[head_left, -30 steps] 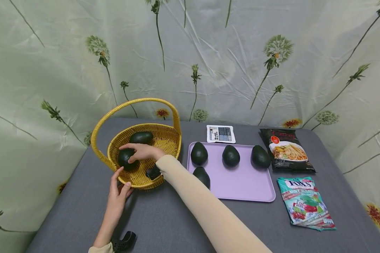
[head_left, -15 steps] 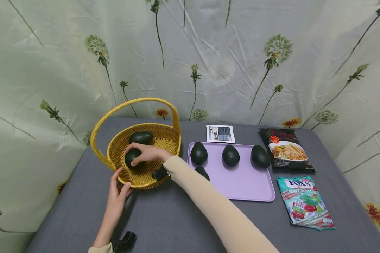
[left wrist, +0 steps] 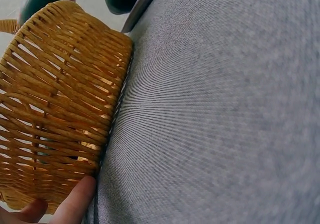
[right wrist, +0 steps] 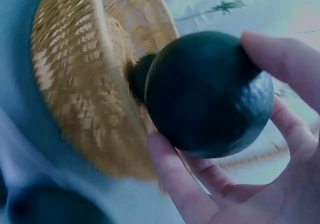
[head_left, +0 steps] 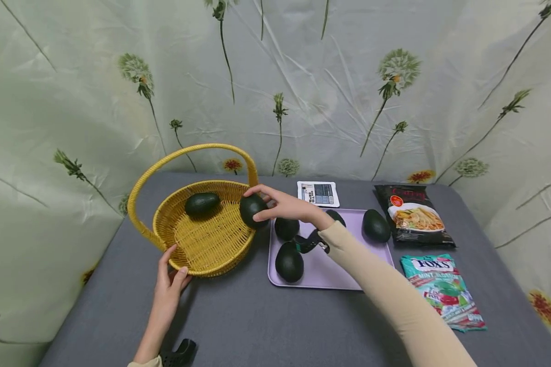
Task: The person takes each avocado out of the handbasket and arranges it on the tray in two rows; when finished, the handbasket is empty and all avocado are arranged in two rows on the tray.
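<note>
My right hand (head_left: 280,205) holds a dark green avocado (head_left: 251,210) between thumb and fingers, over the right rim of a yellow wicker basket (head_left: 211,252). Close up in the right wrist view, fingertips wrap the avocado (right wrist: 207,97) with the basket behind it. One other avocado (head_left: 202,205) lies inside the basket, toward the back left. At the basket's front left, my left hand (head_left: 167,290) grips the rim; its fingers (left wrist: 75,201) rest against the weave in the left wrist view. Several avocados, one at the front left (head_left: 290,262), sit on a lilac tray (head_left: 335,278).
Behind the tray lies a small white packet (head_left: 318,193). To the tray's right are a black noodle packet (head_left: 415,216) and a teal candy bag (head_left: 445,290). The basket's tall handle (head_left: 202,147) arches over it. A flowered cloth (head_left: 321,92) hangs behind the grey table (head_left: 252,326).
My right hand has lifted the avocado from the basket's left side and carried it rightward to the right rim. My left hand has stayed at the basket's front left.
</note>
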`<control>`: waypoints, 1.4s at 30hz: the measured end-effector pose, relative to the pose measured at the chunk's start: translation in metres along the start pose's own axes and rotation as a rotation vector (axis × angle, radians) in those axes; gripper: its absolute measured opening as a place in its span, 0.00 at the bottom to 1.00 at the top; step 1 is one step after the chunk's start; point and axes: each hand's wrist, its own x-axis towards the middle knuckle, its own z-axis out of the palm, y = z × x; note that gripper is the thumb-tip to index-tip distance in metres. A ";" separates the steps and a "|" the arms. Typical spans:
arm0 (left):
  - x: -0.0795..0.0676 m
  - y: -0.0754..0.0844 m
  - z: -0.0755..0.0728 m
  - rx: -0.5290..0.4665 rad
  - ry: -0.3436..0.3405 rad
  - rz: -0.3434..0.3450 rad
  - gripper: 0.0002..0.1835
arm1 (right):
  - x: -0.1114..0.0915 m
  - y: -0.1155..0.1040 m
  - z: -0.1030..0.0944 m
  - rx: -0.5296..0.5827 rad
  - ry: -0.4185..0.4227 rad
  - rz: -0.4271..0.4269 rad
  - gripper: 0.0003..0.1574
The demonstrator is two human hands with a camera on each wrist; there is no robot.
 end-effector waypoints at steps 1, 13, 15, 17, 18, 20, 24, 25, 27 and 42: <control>0.000 0.000 0.000 -0.004 -0.002 -0.001 0.32 | -0.011 0.002 -0.006 0.010 0.016 0.006 0.34; -0.001 0.002 0.002 0.005 0.010 -0.008 0.32 | -0.134 0.035 -0.046 -0.088 0.247 0.122 0.36; -0.001 0.002 0.003 0.007 0.012 -0.004 0.32 | -0.149 0.043 -0.047 -0.105 0.277 0.132 0.36; -0.001 0.002 0.004 0.005 0.015 -0.006 0.32 | -0.164 0.051 -0.046 -0.092 0.290 0.145 0.36; -0.001 0.002 0.004 0.006 0.015 -0.007 0.32 | -0.170 0.055 -0.045 -0.078 0.294 0.153 0.37; -0.001 0.002 0.004 0.003 0.018 -0.008 0.32 | -0.180 0.063 -0.042 -0.055 0.299 0.166 0.37; -0.001 0.002 0.003 -0.003 0.021 -0.006 0.32 | -0.194 0.077 -0.031 -0.060 0.304 0.186 0.36; -0.001 0.002 0.003 -0.006 0.021 -0.005 0.32 | -0.195 0.080 -0.028 -0.068 0.304 0.190 0.36; -0.001 0.001 0.003 -0.006 0.019 -0.003 0.32 | -0.197 0.086 -0.020 -0.091 0.301 0.199 0.35; -0.001 0.002 0.003 -0.007 0.022 0.002 0.32 | -0.189 0.101 0.014 -0.100 0.248 0.179 0.33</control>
